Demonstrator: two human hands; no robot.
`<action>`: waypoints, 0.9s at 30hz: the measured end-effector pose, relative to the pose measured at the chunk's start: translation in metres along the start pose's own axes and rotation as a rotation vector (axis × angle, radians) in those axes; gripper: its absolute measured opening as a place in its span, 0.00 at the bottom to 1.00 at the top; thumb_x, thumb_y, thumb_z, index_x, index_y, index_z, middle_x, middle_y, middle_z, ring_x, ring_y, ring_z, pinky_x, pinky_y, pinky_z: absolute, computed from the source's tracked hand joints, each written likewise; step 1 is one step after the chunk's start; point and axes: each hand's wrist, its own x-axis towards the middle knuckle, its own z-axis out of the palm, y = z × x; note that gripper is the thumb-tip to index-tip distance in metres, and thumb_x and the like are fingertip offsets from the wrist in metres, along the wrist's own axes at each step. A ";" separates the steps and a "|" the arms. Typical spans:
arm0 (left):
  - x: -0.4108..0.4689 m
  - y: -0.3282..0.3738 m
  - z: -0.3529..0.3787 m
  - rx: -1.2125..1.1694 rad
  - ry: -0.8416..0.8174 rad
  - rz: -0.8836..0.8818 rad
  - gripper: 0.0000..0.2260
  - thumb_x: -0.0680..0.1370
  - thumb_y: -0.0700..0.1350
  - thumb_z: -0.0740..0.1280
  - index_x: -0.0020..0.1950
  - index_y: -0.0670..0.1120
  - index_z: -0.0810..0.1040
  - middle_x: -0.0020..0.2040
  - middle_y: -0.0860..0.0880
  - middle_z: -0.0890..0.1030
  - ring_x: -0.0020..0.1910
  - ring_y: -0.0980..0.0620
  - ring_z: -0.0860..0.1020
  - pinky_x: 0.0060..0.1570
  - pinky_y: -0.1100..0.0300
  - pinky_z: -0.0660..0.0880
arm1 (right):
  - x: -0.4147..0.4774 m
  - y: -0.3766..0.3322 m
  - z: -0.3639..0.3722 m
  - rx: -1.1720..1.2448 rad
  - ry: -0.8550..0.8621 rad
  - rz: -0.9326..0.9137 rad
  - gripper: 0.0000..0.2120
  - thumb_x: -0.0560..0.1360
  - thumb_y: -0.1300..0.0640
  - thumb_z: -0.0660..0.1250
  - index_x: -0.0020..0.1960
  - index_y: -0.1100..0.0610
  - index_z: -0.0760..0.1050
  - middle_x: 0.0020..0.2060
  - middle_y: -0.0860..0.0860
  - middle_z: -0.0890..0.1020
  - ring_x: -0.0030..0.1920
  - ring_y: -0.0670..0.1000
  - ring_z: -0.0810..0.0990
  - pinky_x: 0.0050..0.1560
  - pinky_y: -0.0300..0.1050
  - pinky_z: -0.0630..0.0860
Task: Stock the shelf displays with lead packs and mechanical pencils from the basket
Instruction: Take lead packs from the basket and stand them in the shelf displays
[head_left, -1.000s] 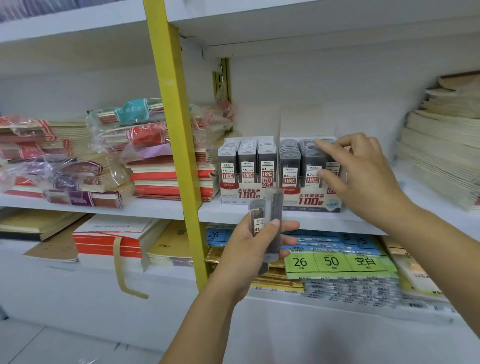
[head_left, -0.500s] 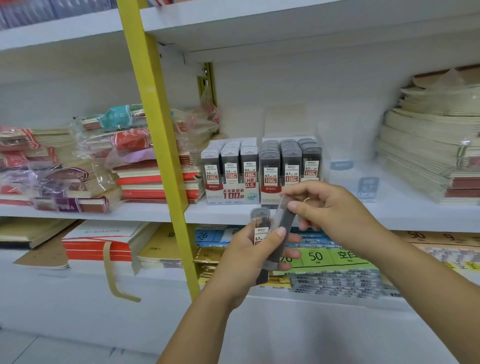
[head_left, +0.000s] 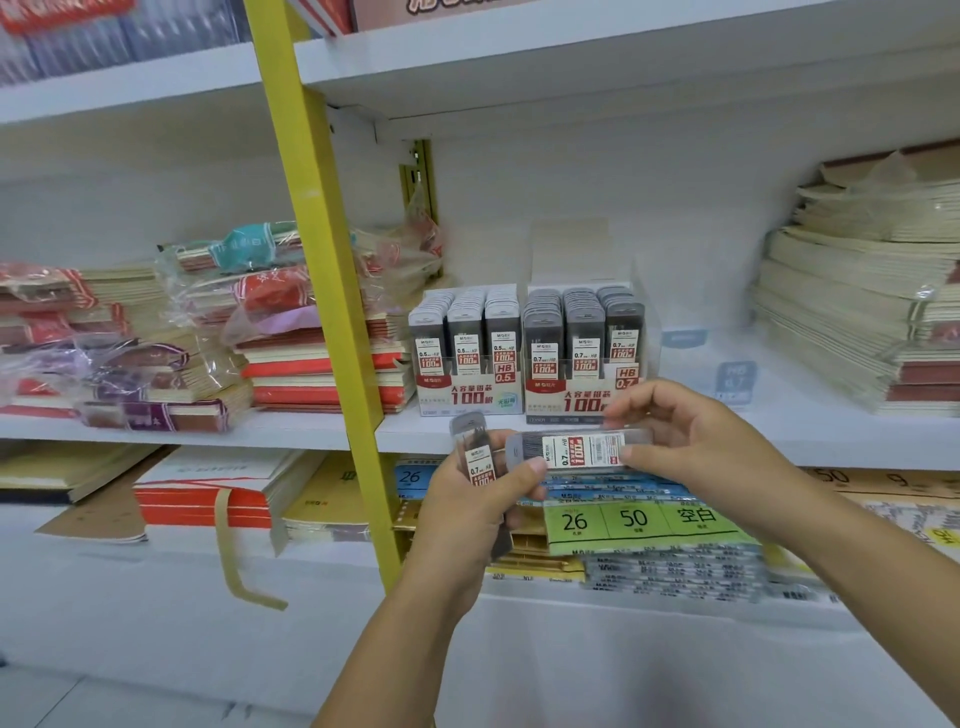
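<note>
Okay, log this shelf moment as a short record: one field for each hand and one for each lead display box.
left hand: grips the upright lead pack, labelled 0.7
right hand: pinches the sideways lead pack, labelled 0.7 HB
0.5 display box: on the shelf, left of its neighbour, packs standing upright
0.7 display box: on the shelf, right side, just behind the hands

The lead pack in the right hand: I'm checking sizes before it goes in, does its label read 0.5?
No, the lead pack pinched by the right hand is labelled 0.7.
</note>
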 end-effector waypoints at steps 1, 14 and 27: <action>0.001 0.000 0.001 0.016 0.009 0.009 0.09 0.73 0.47 0.77 0.50 0.57 0.82 0.38 0.47 0.84 0.28 0.55 0.71 0.24 0.63 0.66 | -0.001 0.000 0.001 -0.030 0.002 0.006 0.17 0.72 0.72 0.69 0.46 0.49 0.79 0.47 0.47 0.84 0.47 0.44 0.84 0.45 0.40 0.80; 0.007 0.006 0.006 0.237 -0.052 0.062 0.10 0.84 0.55 0.59 0.61 0.52 0.73 0.34 0.56 0.83 0.25 0.60 0.70 0.23 0.66 0.65 | 0.015 -0.028 0.011 -0.338 0.079 -0.237 0.38 0.74 0.68 0.68 0.60 0.24 0.61 0.49 0.42 0.77 0.39 0.44 0.82 0.36 0.43 0.81; 0.014 0.008 0.004 0.176 -0.070 0.181 0.04 0.83 0.50 0.63 0.54 0.55 0.77 0.40 0.49 0.86 0.36 0.55 0.83 0.37 0.60 0.81 | 0.076 -0.047 -0.018 -0.722 0.292 -0.454 0.24 0.73 0.60 0.71 0.57 0.37 0.66 0.42 0.37 0.77 0.42 0.40 0.77 0.42 0.40 0.74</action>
